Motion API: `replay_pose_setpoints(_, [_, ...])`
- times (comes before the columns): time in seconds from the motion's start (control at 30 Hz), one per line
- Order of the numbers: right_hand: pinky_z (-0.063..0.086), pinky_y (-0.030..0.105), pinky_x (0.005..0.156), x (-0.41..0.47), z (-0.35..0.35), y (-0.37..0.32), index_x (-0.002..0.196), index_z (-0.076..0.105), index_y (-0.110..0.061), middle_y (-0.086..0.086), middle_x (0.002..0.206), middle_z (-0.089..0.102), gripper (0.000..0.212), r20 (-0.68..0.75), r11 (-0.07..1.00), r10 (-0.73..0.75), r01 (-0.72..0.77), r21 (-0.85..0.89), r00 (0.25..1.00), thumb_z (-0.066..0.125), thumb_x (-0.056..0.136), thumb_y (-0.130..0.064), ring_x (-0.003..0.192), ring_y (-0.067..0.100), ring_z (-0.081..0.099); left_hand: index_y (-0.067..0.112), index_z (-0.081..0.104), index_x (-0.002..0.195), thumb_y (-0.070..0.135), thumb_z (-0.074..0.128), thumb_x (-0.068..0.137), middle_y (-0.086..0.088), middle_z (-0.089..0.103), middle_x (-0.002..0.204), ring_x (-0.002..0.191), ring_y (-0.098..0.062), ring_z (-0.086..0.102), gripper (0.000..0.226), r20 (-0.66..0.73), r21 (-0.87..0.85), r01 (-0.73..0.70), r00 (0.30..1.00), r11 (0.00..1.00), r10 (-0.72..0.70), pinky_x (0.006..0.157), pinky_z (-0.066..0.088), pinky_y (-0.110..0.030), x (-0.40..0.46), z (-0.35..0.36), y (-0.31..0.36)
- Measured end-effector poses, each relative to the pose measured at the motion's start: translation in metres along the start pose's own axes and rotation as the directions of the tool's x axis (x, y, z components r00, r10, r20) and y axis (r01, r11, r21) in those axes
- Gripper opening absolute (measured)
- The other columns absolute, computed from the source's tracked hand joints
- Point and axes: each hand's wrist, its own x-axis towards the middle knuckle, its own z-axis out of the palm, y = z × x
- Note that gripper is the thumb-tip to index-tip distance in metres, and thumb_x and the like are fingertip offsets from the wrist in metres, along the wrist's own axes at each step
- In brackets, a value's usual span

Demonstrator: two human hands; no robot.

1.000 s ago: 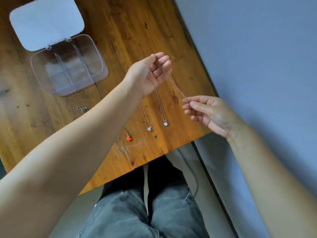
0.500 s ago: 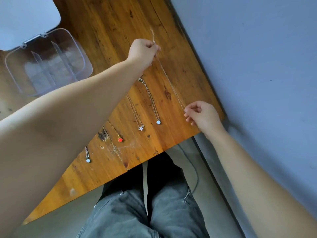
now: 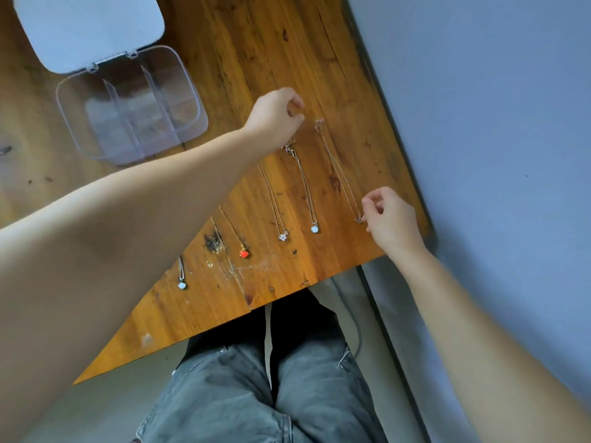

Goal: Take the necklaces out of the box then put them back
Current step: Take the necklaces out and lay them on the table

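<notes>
Five necklaces lie in a row along the tabletop's [image 3: 262, 43] near edge — the rightmost thin chain [image 3: 339, 174] stretched toward the right edge. The left hand [image 3: 276, 118] is curled beside its clasp end, grip unclear; the right hand [image 3: 391, 219] pinches its pendant end. The clear box [image 3: 128, 113] sits open near the far-left corner.

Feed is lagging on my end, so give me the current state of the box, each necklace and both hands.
Clear box: lid open, compartments look empty.
Rightmost necklace: laid straight on the table.
Round white pendant necklace: lying flat.
Flower pendant necklace: lying flat.
Red pendant necklace: lying flat.
Leftmost pendant necklace: flat, partly hidden.
Left hand: curled by the chain's top.
Right hand: pinching its lower end.
</notes>
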Motion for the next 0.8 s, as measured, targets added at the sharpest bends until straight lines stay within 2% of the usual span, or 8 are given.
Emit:
replay_pose_setpoints(0.13, [0.042,0.013,0.056,0.004,0.005,-0.047,0.100,0.055,-0.022,-0.005,0.083,0.063,0.012,0.071,0.991,-0.133,0.134,-0.012,0.989,0.044,0.099,-0.026,0.070,0.006,0.060,0.011,0.063,0.100,0.012,0.052,0.090,0.003,0.055,0.083,0.063,-0.002,0.049,0.015,-0.100,-0.044,0.075,0.992,0.996,-0.079,0.051,0.034,-0.013,-0.049,-0.037,-0.038])
replay_pose_setpoints(0.23, [0.046,0.019,0.057,0.004,0.034,-0.095,0.099,0.059,-0.018,-0.006,0.077,0.064,0.015,0.184,0.963,-0.257,0.267,-0.030,0.949,0.044,0.098,-0.021,0.069,0.011,0.062,0.012,0.063,0.094,0.012,0.052,0.089,0.002,0.059,0.080,0.068,-0.009,0.052,0.012,-0.176,-0.118,0.170,0.966,0.978,-0.189,0.055,0.036,-0.017,-0.096,-0.058,-0.075])
replay_pose_setpoints(0.33, [0.051,0.031,0.065,0.000,0.075,-0.141,0.098,0.060,-0.018,0.004,0.088,0.068,0.017,0.360,0.912,-0.354,0.404,-0.069,0.863,0.044,0.095,-0.015,0.077,0.023,0.065,0.013,0.060,0.088,0.014,0.050,0.090,0.001,0.060,0.084,0.076,-0.014,0.052,0.011,-0.268,-0.146,0.303,0.904,0.942,-0.332,0.063,0.036,-0.021,-0.148,-0.066,-0.115])
replay_pose_setpoints(0.43, [0.046,0.032,0.080,-0.003,0.117,-0.176,0.107,0.063,-0.015,0.007,0.111,0.064,0.023,0.470,0.793,-0.457,0.585,-0.168,0.755,0.044,0.095,-0.012,0.096,0.024,0.060,0.014,0.054,0.085,0.015,0.048,0.090,-0.002,0.060,0.085,0.075,-0.019,0.052,0.009,-0.326,-0.157,0.422,0.831,0.893,-0.451,0.064,0.038,-0.027,-0.197,-0.059,-0.145])
replay_pose_setpoints(0.5, [0.049,0.036,0.083,-0.005,0.144,-0.191,0.115,0.060,-0.014,0.007,0.117,0.058,0.025,0.520,0.718,-0.488,0.661,-0.217,0.701,0.044,0.096,-0.014,0.099,0.025,0.058,0.016,0.052,0.087,0.021,0.050,0.091,0.000,0.059,0.087,0.077,-0.019,0.054,0.007,-0.319,-0.147,0.463,0.814,0.874,-0.485,0.063,0.043,-0.030,-0.221,-0.046,-0.154])
replay_pose_setpoints(0.57, [0.051,0.041,0.082,-0.007,0.166,-0.201,0.124,0.053,-0.014,0.009,0.121,0.055,0.029,0.525,0.669,-0.492,0.688,-0.282,0.694,0.046,0.096,-0.020,0.101,0.027,0.058,0.017,0.051,0.089,0.032,0.052,0.091,0.000,0.056,0.089,0.080,-0.019,0.054,0.015,-0.306,-0.038,0.475,0.832,0.879,-0.463,0.065,0.049,-0.033,-0.239,-0.026,-0.154])
replay_pose_setpoints(0.67, [0.050,0.040,0.076,-0.006,0.186,-0.208,0.128,0.047,-0.012,0.010,0.122,0.053,0.035,0.455,0.668,-0.480,0.648,-0.365,0.750,0.048,0.096,-0.027,0.104,0.029,0.056,0.014,0.050,0.097,0.046,0.051,0.089,-0.003,0.053,0.095,0.087,-0.022,0.051,0.033,-0.267,0.264,0.442,0.888,0.857,-0.376,0.072,0.047,-0.034,-0.254,0.000,-0.147])
replay_pose_setpoints(0.8, [0.043,0.038,0.072,-0.006,0.202,-0.211,0.114,0.051,-0.008,0.012,0.114,0.056,0.028,0.436,0.545,-0.538,0.693,-0.472,0.721,0.054,0.094,-0.027,0.102,0.030,0.055,0.012,0.048,0.105,0.036,0.048,0.092,-0.007,0.051,0.104,0.095,-0.026,0.048,0.027,-0.290,0.333,0.425,0.896,0.842,-0.337,0.074,0.037,-0.034,-0.265,0.010,-0.157])
